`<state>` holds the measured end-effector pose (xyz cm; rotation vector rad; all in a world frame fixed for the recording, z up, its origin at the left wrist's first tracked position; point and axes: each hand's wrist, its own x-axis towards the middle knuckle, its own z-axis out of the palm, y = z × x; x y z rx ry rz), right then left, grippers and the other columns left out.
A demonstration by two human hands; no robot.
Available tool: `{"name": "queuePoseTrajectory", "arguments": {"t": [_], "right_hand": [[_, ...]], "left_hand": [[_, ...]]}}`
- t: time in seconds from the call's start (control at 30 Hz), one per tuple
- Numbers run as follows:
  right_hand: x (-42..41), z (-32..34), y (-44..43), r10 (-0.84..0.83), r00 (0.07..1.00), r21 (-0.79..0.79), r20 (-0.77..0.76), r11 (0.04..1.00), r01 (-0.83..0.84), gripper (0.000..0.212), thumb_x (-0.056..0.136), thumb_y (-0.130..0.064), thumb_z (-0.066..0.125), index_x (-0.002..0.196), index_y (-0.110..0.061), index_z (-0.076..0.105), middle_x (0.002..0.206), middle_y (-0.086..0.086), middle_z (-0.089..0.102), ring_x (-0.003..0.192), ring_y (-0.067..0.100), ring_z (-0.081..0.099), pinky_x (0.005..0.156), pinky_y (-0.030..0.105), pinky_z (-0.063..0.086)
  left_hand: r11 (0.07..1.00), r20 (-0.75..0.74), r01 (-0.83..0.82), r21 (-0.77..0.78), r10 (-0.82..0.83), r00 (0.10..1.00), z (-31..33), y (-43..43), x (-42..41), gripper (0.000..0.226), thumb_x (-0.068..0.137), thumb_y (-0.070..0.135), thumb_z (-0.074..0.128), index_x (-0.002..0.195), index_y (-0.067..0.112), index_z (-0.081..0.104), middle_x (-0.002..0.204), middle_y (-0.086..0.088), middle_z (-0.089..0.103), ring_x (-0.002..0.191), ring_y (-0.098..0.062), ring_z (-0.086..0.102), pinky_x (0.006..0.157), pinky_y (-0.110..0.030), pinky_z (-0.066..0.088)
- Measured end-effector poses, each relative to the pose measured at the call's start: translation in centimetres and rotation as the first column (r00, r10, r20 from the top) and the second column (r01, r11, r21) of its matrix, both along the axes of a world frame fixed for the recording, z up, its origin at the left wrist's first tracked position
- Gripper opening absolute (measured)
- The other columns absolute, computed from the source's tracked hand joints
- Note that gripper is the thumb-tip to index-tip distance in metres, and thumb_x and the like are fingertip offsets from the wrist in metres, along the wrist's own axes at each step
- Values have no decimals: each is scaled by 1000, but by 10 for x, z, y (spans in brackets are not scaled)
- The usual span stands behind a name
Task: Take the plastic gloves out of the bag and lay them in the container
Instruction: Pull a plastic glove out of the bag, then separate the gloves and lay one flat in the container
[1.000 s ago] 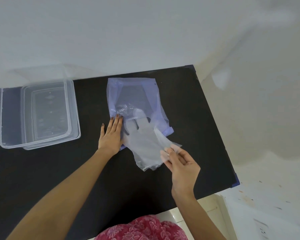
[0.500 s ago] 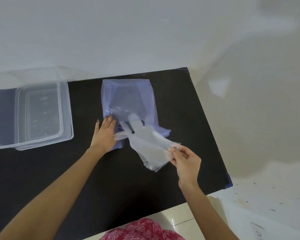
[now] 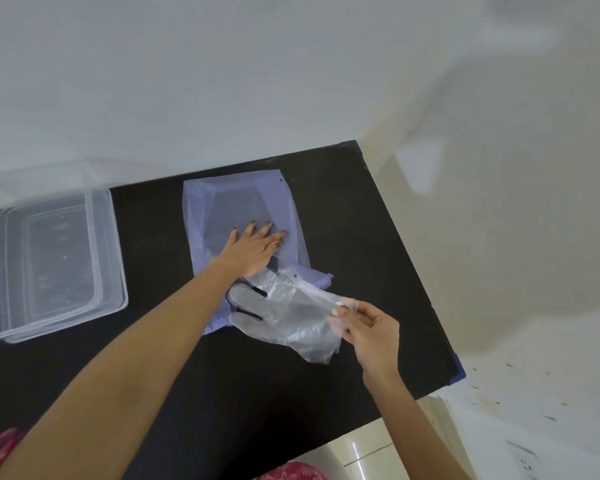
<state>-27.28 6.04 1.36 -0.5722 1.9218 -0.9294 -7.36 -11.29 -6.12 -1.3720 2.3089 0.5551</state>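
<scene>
A pale blue plastic bag (image 3: 284, 206) lies flat on the black table (image 3: 354, 216). My left hand (image 3: 253, 247) presses flat on the bag, fingers spread. A bunch of clear plastic gloves (image 3: 291, 313) lies out of the bag's mouth, its finger ends pointing left over the bag's lower edge. My right hand (image 3: 368, 327) pinches the gloves' cuff end on the right. The clear rectangular container (image 3: 115, 271) stands at the table's left side, with nothing visible inside it.
The table ends at its right edge (image 3: 440, 327) and at a near edge above pale floor tiles (image 3: 361, 452). A white wall (image 3: 291, 81) runs behind the table. Red patterned cloth (image 3: 291, 472) shows at the bottom.
My left hand has moved from the bag's lower left corner up onto the middle of the bag. My right hand has drawn the gloves further out toward the right.
</scene>
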Motion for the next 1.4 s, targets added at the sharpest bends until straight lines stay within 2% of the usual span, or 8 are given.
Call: {"name": "queuePoseTrajectory", "arguments": {"t": [0.47, 0.63, 0.8, 0.97, 1.1, 1.17, 1.27, 1.4], "right_hand": [[-42, 40, 4, 179, 969, -45, 169, 984, -173, 20, 83, -8, 74, 102, -13, 74, 96, 5, 78, 90, 22, 76, 80, 41, 62], [-51, 68, 2, 151, 956, -123, 251, 985, -123, 23, 83, -6, 71, 106, -9, 72, 100, 9, 77, 92, 25, 75, 73, 37, 63], [-44, 88, -4, 136, 933, -171, 334, 982, -82, 23, 86, -7, 69, 109, -9, 71, 102, 6, 76, 92, 23, 75, 72, 34, 63], [-24, 100, -11, 140, 924, -193, 356, 978, -74, 21, 87, -10, 69, 108, -10, 72, 101, 8, 76, 89, 21, 76, 75, 34, 62], [-10, 104, -11, 138, 930, -229, 341, 972, -60, 23, 87, -10, 70, 110, -9, 71, 101, 9, 76, 88, 21, 76, 79, 36, 62], [-5, 106, -9, 146, 929, -249, 339, 967, -61, 26, 85, -10, 72, 111, -9, 70, 104, 11, 75, 89, 24, 75, 80, 40, 62], [0, 109, -6, 142, 931, -281, 336, 959, -45, 37, 82, -9, 75, 117, -14, 65, 105, 11, 74, 89, 25, 75, 80, 43, 62], [4, 114, -2, 169, 931, -325, 324, 944, -58, 50, 81, -6, 76, 125, -19, 56, 97, 11, 74, 84, 25, 76, 77, 44, 62]], "left_hand": [[997, -26, -74, -8, 74, 997, -14, -17, -5, 62, 101, 44, 24, 149, 36, -15, 159, 0, -22, 146, -33, -18, 115, -62, -2], [991, -134, -129, -18, 126, 983, 2, -11, -8, 55, 102, 40, 26, 152, 28, 8, 162, -3, -7, 147, -32, -10, 117, -59, 0], [864, -578, -493, 102, 455, 678, 48, 44, -11, 37, 102, 25, 34, 130, 13, 55, 153, -9, 35, 145, -27, 22, 118, -49, 18], [738, -745, -625, 255, 562, 360, 102, 127, -18, 28, 100, 25, 42, 118, 18, 63, 118, 11, 62, 102, 9, 55, 90, -9, 40], [679, -871, -681, 275, 475, 123, 140, 184, -35, 26, 98, 28, 47, 120, 22, 59, 114, 15, 63, 110, 3, 57, 88, -9, 44], [696, -911, -690, 199, 390, 130, 155, 207, -47, 32, 92, 37, 55, 121, 24, 53, 119, 12, 59, 115, -10, 55, 93, -18, 45], [714, -910, -700, -17, 279, 307, 165, 227, -64, 57, 76, 49, 70, 123, 30, 45, 128, 9, 53, 118, -11, 50, 98, -26, 44], [603, -881, -764, -228, 207, 426, 169, 232, -79, 54, 73, 39, 79, 115, 28, 46, 119, 0, 61, 107, -13, 55, 92, -36, 52]]}}
